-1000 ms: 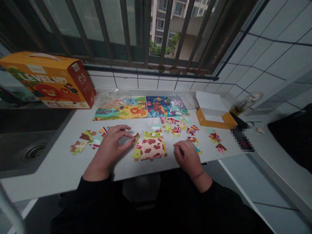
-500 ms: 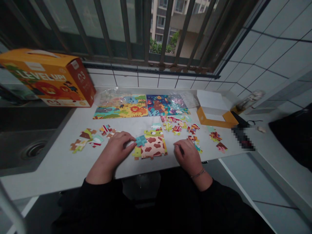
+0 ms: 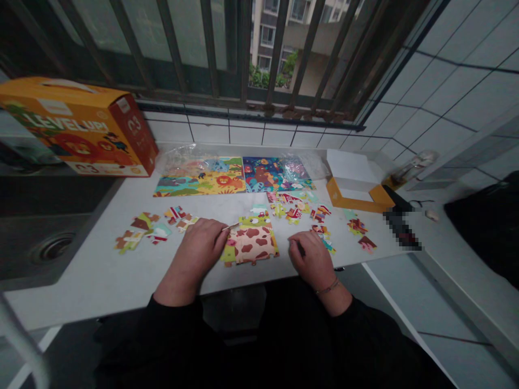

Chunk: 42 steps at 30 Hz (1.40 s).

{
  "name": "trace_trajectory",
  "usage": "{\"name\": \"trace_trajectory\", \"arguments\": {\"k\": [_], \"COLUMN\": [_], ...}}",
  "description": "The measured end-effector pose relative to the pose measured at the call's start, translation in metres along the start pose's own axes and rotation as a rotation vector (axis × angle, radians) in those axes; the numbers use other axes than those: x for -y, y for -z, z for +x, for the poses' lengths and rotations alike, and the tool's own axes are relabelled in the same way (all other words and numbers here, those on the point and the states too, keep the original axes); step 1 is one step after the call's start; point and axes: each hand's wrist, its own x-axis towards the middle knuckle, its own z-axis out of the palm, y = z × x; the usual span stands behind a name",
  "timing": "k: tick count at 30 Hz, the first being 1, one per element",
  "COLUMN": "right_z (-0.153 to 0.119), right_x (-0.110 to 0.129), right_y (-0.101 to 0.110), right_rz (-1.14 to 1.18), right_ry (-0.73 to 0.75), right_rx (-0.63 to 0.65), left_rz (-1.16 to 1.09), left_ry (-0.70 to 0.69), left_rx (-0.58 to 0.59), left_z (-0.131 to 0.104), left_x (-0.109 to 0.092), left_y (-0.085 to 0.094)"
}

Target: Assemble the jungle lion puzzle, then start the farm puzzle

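Between my two hands lies a partly joined jigsaw [image 3: 254,244] with a brown-spotted cow body and a green strip above it. My left hand [image 3: 207,237] is at its left side, pinching a jigsaw piece [image 3: 231,227] that is seen nearly edge-on, tilted above the joined part. The fingertips hide part of that piece. To the right, my right hand [image 3: 311,253] rests on the table with its fingers curled. Whether anything is inside those fingers is hidden.
Loose pieces [image 3: 141,229] lie on the left, more pieces [image 3: 294,208] behind and right. Two picture sheets [image 3: 219,181] with clear plastic wrap lie at the back. An orange open box [image 3: 360,197] stands right, a large orange carton [image 3: 81,132] left beside the sink [image 3: 52,254].
My left hand has shifted slightly right. The piece in it has turned from showing its blue-green face to nearly edge-on. My right hand stays almost where it was.
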Motion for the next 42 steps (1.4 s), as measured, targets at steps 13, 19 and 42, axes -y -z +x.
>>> {"name": "trace_trajectory", "arguments": {"k": [13,19,42], "right_z": [-0.011,-0.005,-0.006], "right_x": [0.008,0.01,0.008], "right_y": [0.007,-0.001,-0.003], "right_rz": [0.158,0.147,0.172], "right_ry": [0.287,0.309,0.376], "right_rx": [0.213,0.272,0.216], "left_rz": [-0.571,-0.299,-0.243], "left_ry": [-0.106,-0.246,-0.228], "left_rx": [0.246,0.178,0.298], "left_z": [-0.001,-0.005,-0.012], "left_x": [-0.066,-0.065,-0.015], "left_y": [-0.028,-0.047,-0.023]}}
